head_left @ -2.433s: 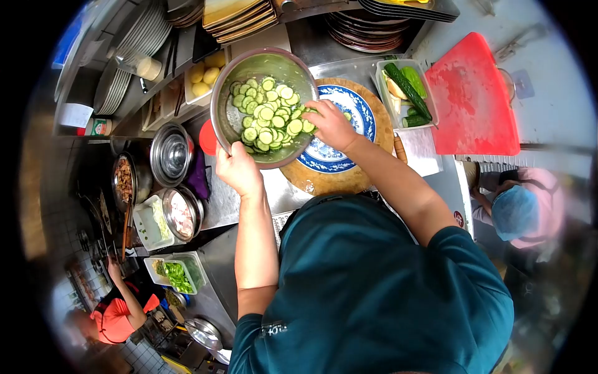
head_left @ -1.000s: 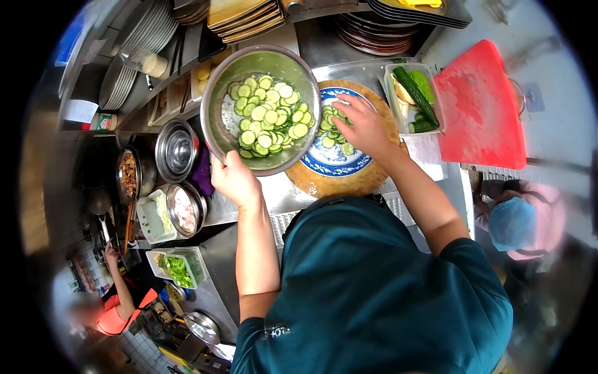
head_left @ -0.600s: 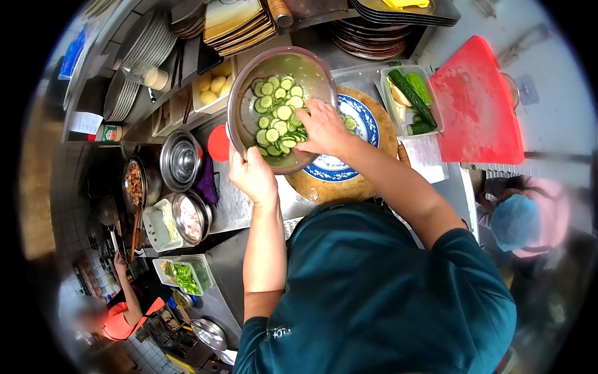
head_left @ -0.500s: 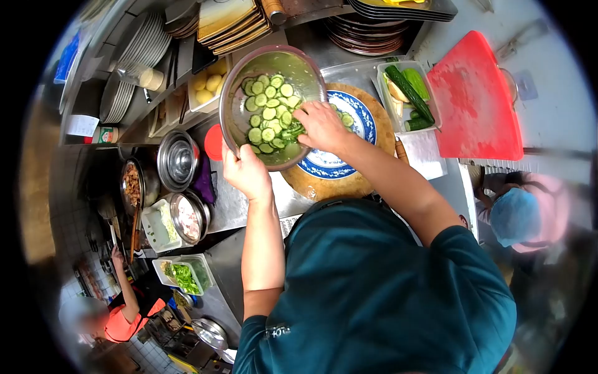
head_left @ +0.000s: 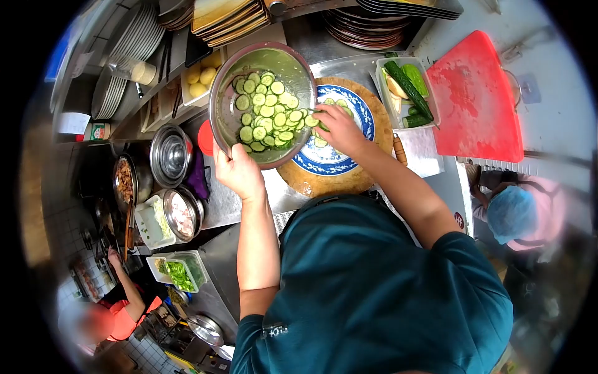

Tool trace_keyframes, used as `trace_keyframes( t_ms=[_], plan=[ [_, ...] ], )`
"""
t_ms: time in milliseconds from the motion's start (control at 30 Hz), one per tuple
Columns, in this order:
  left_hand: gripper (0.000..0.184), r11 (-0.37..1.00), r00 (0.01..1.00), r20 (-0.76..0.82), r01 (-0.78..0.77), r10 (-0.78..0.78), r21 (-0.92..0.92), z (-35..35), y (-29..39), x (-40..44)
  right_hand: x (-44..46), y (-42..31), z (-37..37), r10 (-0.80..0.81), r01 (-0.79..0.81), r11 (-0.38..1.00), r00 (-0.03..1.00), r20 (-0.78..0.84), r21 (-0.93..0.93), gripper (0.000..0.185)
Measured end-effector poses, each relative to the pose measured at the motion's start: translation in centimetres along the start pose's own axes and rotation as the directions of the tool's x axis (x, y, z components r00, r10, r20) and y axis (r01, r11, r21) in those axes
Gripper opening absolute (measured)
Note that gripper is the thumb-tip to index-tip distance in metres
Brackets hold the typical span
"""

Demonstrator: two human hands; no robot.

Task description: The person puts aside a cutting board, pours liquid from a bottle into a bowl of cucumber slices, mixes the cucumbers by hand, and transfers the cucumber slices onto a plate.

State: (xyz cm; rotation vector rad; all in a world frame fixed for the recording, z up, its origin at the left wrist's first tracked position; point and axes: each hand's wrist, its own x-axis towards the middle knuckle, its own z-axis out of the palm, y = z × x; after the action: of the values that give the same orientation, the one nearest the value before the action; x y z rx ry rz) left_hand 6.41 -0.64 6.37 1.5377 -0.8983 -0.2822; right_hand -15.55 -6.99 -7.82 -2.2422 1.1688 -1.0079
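Observation:
My left hand (head_left: 240, 174) grips the near rim of a metal bowl (head_left: 294, 67), which is tilted toward the right. Many cucumber slices (head_left: 265, 115) lie inside it. My right hand (head_left: 341, 131) is at the bowl's right edge, over a blue-and-white plate (head_left: 366, 115), with its fingers closed on cucumber slices. More slices show on the plate around the fingers; the hand hides part of them. Beneath the plate is a round wooden chopping board (head_left: 305, 182).
A tub (head_left: 434, 111) of whole cucumbers stands right of the board, beside a red cutting board (head_left: 476, 103). Metal bowls (head_left: 171, 156) and a tub of chopped greens (head_left: 179, 275) are at left. Stacked plates (head_left: 364, 28) line the back. Co-workers are at the lower left and right.
My right hand has drawn back from inside the bowl to over the plate, with cucumber slices. The bowl has shifted slightly left. More slices show on the plate.

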Motion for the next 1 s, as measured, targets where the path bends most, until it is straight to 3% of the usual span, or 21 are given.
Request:
trace_keyframes(
  t_ms=[100, 200, 333, 533, 700, 900, 1000],
  plan=[
    [0.036, 0.999, 1.000, 0.004, -0.022, 0.021, 0.029, -0.5, 0.1, 0.1, 0.5, -2.3, -2.8, -0.042, 0.040, 0.998, 0.998, -0.041, -0.056, 0.049],
    [0.036, 0.997, 0.998, 0.020, -0.061, 0.060, 0.042, -0.5, 0.9, 0.2, 2.8, -3.8, -2.6, -0.139, 0.140, 0.990, 0.986, -0.087, 0.007, 0.057],
    [0.037, 0.999, 0.998, 0.050, -0.038, 0.038, -0.006, 0.2, 2.2, -0.3, 7.0, -8.5, -1.6, -0.149, 0.150, 0.983, 0.989, 0.017, -0.109, 0.068],
    [0.039, 0.999, 0.998, 0.055, -0.036, 0.038, -0.023, 0.7, 2.9, -0.7, 6.9, -8.6, -0.9, 0.020, 0.031, 0.970, 0.978, 0.206, -0.242, 0.058],
    [0.039, 0.998, 0.997, 0.055, -0.058, 0.056, 0.023, 0.3, 1.9, -0.7, 4.6, -7.0, -0.5, 0.011, 0.009, 0.987, 0.992, 0.124, -0.161, 0.035],
    [0.038, 0.998, 0.997, 0.037, -0.061, 0.061, -0.006, 0.5, 2.1, -0.8, 2.8, -5.1, -0.2, -0.088, 0.083, 0.993, 0.994, -0.060, -0.090, 0.031],
    [0.038, 0.996, 0.996, 0.034, -0.087, 0.085, 0.034, 0.3, 1.4, -0.5, 1.9, -4.0, -0.6, -0.105, 0.103, 0.994, 0.992, -0.065, -0.031, 0.039]
  ],
)
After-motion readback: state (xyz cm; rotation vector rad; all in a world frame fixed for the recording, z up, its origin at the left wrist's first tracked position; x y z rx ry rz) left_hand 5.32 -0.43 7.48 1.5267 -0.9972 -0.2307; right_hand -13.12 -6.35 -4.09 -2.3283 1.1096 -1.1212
